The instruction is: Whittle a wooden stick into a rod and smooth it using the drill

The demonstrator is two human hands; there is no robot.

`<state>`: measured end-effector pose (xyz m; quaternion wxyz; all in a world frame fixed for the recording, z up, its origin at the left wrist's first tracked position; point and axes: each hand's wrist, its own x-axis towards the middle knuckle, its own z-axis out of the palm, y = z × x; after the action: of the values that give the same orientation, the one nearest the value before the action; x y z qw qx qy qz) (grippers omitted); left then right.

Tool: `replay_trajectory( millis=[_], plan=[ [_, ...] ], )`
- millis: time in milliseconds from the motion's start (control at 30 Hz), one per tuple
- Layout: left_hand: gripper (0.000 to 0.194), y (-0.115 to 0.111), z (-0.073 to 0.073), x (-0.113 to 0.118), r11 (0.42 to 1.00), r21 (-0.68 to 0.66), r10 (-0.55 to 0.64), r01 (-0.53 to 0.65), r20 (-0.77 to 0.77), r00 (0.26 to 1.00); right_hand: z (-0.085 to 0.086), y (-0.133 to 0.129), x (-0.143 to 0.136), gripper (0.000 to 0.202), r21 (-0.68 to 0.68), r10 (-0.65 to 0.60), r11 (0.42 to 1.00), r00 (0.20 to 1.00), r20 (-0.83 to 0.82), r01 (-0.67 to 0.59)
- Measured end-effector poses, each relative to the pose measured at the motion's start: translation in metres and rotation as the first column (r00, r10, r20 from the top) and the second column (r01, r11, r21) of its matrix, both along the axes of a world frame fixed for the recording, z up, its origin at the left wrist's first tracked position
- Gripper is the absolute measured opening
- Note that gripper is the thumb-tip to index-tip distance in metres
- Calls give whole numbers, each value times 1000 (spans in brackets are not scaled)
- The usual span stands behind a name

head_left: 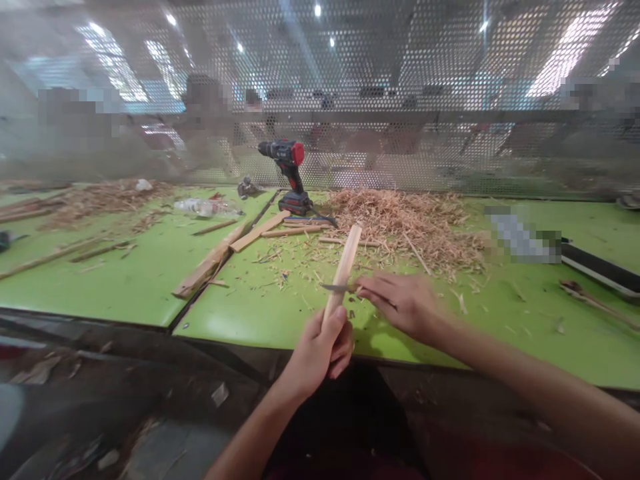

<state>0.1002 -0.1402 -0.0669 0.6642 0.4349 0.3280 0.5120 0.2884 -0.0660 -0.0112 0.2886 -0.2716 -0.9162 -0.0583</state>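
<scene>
The person's left hand (320,348) is wrapped around the lower end of a pale, narrow, straight wooden strip (345,263), its thumb lying along the wood. The right hand (403,300) grips a small knife with a thin grey metal blade (330,288) – the blade lies crosswise over the strip, just above the left hand. The strip slants up and away, above the near part of a bright green, smooth-topped table (233,327).

Just beyond the strip's far end spreads a large heap of curly tan wood shavings (415,223). Left of the heap, a black-and-red cordless drill (289,167) stands upright on its battery, with a flat, light-brown wooden slat (260,231) in front of it. Nearer, a thick, rough brown wooden piece (207,265) lies along the dark seam in the table. Farther left lies a clear plastic bottle (205,208) on its side. Behind everything rises a grey perforated screen (400,150) – blurred figures show through it.
</scene>
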Motion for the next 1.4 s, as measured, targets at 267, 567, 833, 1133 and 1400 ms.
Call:
replay_trajectory(
  millis=[267, 567, 833, 1133, 1400],
  plan=[
    [54, -2, 3, -2, 1000, 24, -1, 1, -36, 999, 2, 13, 3, 37, 122, -98, 988, 994, 57, 90],
    [57, 0, 4, -5, 1000, 9, -14, 15, -108, 994, 0, 23, 11, 37, 43, -133, 991, 986, 101, 129],
    [63, -17, 15, -14, 999, 17, -46, 50, -189, 981, 12, 80, 50, 32, -285, -331, 926, 894, -302, 247],
    [55, 0, 9, -8, 992, 82, 125, -99, -431, 894, 28, 55, 48, 30, -796, -450, 587, 758, -472, -148],
    [41, 10, 18, -7, 891, 419, 440, -174, -704, 557, 25, 27, -13, 39, -816, -461, 261, 677, -574, -515]
  ],
)
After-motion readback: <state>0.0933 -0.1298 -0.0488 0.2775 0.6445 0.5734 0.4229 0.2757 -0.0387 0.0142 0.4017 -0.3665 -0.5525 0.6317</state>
